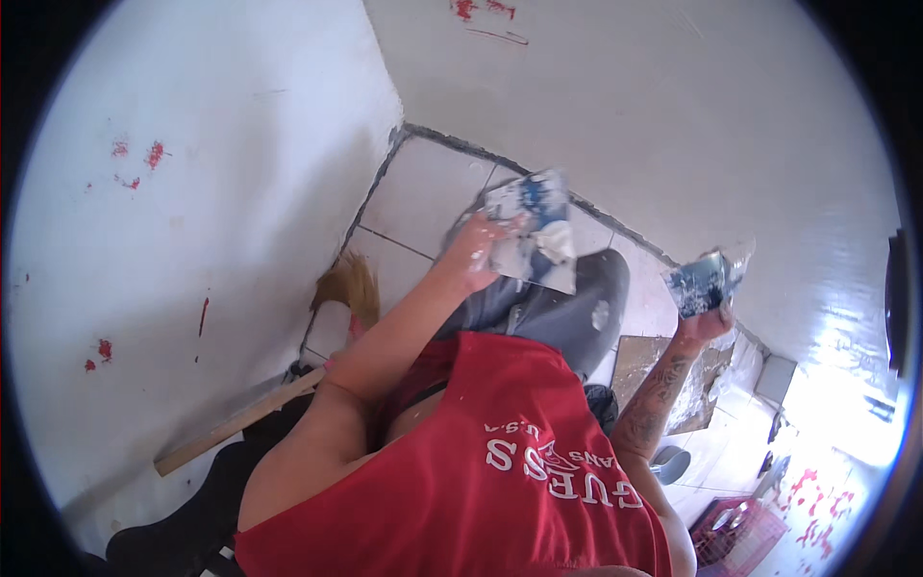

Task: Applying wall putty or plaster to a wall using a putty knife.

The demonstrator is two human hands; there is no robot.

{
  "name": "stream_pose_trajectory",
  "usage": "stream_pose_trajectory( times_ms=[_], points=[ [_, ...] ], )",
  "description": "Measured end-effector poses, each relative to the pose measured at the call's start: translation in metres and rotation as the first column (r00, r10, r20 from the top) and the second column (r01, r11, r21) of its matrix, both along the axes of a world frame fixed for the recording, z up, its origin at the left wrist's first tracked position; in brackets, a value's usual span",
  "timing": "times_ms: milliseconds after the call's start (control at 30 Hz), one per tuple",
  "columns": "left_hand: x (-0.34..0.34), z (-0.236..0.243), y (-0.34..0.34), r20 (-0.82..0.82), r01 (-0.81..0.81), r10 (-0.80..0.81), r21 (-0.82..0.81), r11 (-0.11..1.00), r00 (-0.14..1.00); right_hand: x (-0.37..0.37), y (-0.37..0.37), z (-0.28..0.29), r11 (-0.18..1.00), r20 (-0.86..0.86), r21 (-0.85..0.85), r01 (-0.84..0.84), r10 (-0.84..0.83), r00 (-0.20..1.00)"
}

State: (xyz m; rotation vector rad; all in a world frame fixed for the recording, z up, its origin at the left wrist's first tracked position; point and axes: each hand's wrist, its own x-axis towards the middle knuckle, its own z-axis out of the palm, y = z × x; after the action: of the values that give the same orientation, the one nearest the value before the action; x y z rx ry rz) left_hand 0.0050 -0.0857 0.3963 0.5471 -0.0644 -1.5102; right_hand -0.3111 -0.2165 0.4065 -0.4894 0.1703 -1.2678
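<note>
Through the head view I see the left hand [476, 252] closed on the left edge of a thin, flat, four-sided plate [507, 258] smeared white and dark blue, some fingers lying over its face. A thick lump of white paste [553, 241] sits on the plate's right part. I have this plate above the grey trousers with white spots [608, 274], near the middle of the scene.

Farther right, the right hand [710, 324] is closed around the near end of a flat, dark blue and white smeared blade [700, 282], with a see-through edge on its right side. I see the two pieces well apart.

Beyond the knees I make out the pale square-tiled floor [423, 188] meeting white walls; the left wall [221, 125] bears red marks. A straw-coloured brush head [354, 287] stands by that wall. On the right, a brown, white-smeared flat sheet [633, 363] lies on the floor, partly behind the right forearm, and nearer is a pinkish-red basket [755, 546].
</note>
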Motion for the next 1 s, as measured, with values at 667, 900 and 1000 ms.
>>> stream_pose_trajectory(
  times_ms=[667,900,1000],
  points=[
    [0.089,0.017,0.043,0.106,-0.584,0.584,0.319,0.747,0.805,0.388,-0.073,-0.153,0.502,-0.177,0.395,-0.769,0.863,0.473],
    [0.099,-0.008,0.041,0.208,-0.47,0.422,0.394,0.79,0.883,0.408,-0.059,-0.178,0.54,-0.115,0.485,-0.687,0.819,0.563],
    [0.127,-0.034,0.013,0.006,-0.3,0.305,0.191,0.935,0.952,0.373,-0.053,-0.155,0.661,-0.188,0.497,-0.562,0.715,0.674]
  ],
)
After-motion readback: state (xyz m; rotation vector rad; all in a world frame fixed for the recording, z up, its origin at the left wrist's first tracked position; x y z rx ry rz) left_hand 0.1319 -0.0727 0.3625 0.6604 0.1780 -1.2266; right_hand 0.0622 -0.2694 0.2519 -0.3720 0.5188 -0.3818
